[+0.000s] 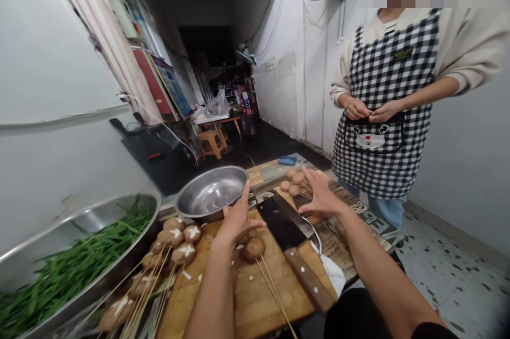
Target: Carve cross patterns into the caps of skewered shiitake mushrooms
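My left hand (239, 219) is raised over the cutting board (274, 291), fingers spread, near the rim of a steel bowl (215, 190). Just below it lies a skewered mushroom (254, 249), its sticks pointing toward me. Open and in the air, my right hand (320, 194) is beside several skewered mushrooms (294, 181) at the far side of the table; nothing shows in its fingers. A cleaver (282, 219) with a wooden handle rests on the board between my arms. Left of the board sit several skewered mushrooms (183, 243) with white crosses cut in their caps.
A large steel basin (153, 217) of green leafy vegetables (91, 254) stands at the left. A person in a checked apron (392, 73) stands across at the right, hands together. A blue object (287, 160) lies at the table's far edge. Orange stools (211, 142) stand farther back.
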A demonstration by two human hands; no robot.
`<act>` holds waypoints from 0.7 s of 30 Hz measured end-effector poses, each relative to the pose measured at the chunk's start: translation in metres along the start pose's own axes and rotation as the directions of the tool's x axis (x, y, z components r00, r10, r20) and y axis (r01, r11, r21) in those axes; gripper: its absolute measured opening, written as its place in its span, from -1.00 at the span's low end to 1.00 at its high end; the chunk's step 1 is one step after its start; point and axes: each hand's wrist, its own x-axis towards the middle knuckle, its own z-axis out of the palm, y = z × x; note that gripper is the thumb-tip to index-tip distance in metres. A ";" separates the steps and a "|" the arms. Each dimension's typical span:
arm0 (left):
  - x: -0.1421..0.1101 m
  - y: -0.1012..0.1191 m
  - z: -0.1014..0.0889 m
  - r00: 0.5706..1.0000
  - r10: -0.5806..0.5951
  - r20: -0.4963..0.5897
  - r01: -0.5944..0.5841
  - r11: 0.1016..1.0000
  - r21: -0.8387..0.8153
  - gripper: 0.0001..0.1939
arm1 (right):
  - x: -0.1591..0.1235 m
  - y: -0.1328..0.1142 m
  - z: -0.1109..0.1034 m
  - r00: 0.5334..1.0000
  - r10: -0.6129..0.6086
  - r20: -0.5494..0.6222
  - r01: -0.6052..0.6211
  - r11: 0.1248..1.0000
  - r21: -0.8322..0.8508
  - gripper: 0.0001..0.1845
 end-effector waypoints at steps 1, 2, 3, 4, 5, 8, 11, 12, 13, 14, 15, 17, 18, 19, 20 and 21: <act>-0.001 0.001 -0.001 1.000 -0.001 0.004 0.001 1.000 -0.002 0.27 | 0.000 -0.002 0.001 1.000 -0.007 0.007 0.007 1.000 0.002 0.12; -0.001 0.002 -0.001 1.000 -0.006 0.009 0.006 1.000 -0.004 0.26 | 0.000 -0.004 0.001 1.000 -0.014 0.015 0.014 1.000 0.007 0.11; -0.002 0.003 0.000 1.000 -0.008 0.013 0.008 1.000 -0.002 0.26 | 0.000 -0.006 0.002 1.000 -0.022 0.020 0.022 1.000 0.012 0.10; -0.002 0.003 0.000 1.000 -0.008 0.013 0.008 1.000 0.004 0.26 | -0.001 -0.008 0.002 0.999 -0.031 0.023 0.030 0.999 0.019 0.09; -0.002 0.003 0.001 1.000 -0.003 0.010 0.003 1.000 0.011 0.27 | -0.001 -0.009 0.002 0.999 -0.039 0.022 0.039 0.999 0.026 0.09; -0.002 0.002 0.002 1.000 0.020 -0.005 -0.020 0.999 0.029 0.28 | -0.002 -0.010 0.002 0.998 -0.068 0.000 0.068 0.996 0.053 0.06; -0.001 0.003 0.003 1.000 0.022 -0.015 -0.021 0.999 0.045 0.30 | 0.000 -0.007 0.004 0.993 -0.106 -0.057 0.111 0.990 0.083 -0.03; -0.001 0.004 0.003 1.000 0.023 -0.021 -0.022 0.999 0.046 0.29 | 0.000 -0.006 0.006 0.989 -0.117 -0.088 0.125 0.988 0.092 -0.07; -0.001 0.005 0.003 0.999 0.024 -0.028 -0.022 0.999 0.045 0.27 | 0.001 -0.007 0.008 0.984 -0.124 -0.126 0.137 0.985 0.100 -0.09; 0.000 0.006 0.002 0.999 0.025 -0.034 -0.023 0.999 0.042 0.23 | 0.002 -0.008 0.009 0.977 -0.125 -0.174 0.145 0.984 0.107 -0.10; 0.000 0.007 0.002 0.999 0.024 -0.040 -0.023 0.999 0.040 0.17 | 0.003 -0.011 0.010 0.966 -0.120 -0.229 0.148 0.983 0.112 -0.10; 0.001 0.009 0.000 0.999 0.019 -0.046 -0.017 0.998 0.053 0.02 | 0.006 -0.022 0.005 0.933 -0.107 -0.343 0.154 0.981 0.113 -0.12; 0.002 0.010 -0.001 0.999 0.017 -0.051 -0.014 0.997 0.071 -0.06 | 0.007 -0.031 -0.002 0.911 -0.110 -0.396 0.165 0.981 0.107 -0.14; 0.002 0.010 -0.002 0.998 0.018 -0.060 -0.012 0.996 0.094 -0.13 | 0.010 -0.041 -0.011 0.888 -0.123 -0.443 0.183 0.978 0.096 -0.16; 0.002 0.010 -0.003 0.997 0.021 -0.073 -0.012 0.993 0.116 -0.18 | 0.013 -0.053 -0.022 0.864 -0.146 -0.482 0.210 0.974 0.081 -0.17; 0.002 0.010 -0.003 0.996 0.028 -0.088 -0.015 0.991 0.136 -0.21 | 0.017 -0.066 -0.035 0.836 -0.178 -0.519 0.245 0.968 0.063 -0.17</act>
